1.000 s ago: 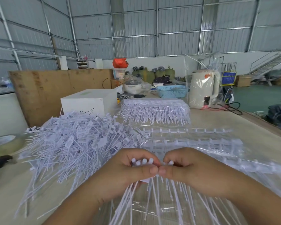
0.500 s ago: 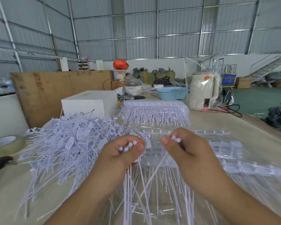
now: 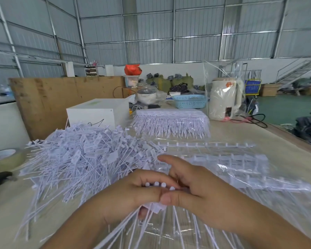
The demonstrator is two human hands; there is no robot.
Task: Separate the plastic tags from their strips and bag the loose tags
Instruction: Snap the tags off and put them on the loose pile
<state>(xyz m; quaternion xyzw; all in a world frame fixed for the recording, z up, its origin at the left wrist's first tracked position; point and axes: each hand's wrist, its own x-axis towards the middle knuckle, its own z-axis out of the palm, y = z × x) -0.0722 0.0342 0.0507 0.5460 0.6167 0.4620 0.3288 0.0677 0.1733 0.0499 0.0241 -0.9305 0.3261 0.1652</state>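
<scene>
Left hand grips tag bundle at 6 o'clock, white heads up, stems fanned below | right hand pinches same bundle, thumb on left fingers, index raised | loose tags at 9 o'clock | strips at 3 o'clock | bagged tags at 12 o'clock.

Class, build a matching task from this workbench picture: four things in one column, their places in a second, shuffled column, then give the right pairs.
Things
1. loose tags
2. tape roll
3. kettle
4. blue basket

Places
A. far right of the table, inside clear plastic
B. left edge of the table
C. heaped left of the hands
D. far end of the table, left of the kettle

Pairs: 1-C, 2-B, 3-A, 4-D
</scene>
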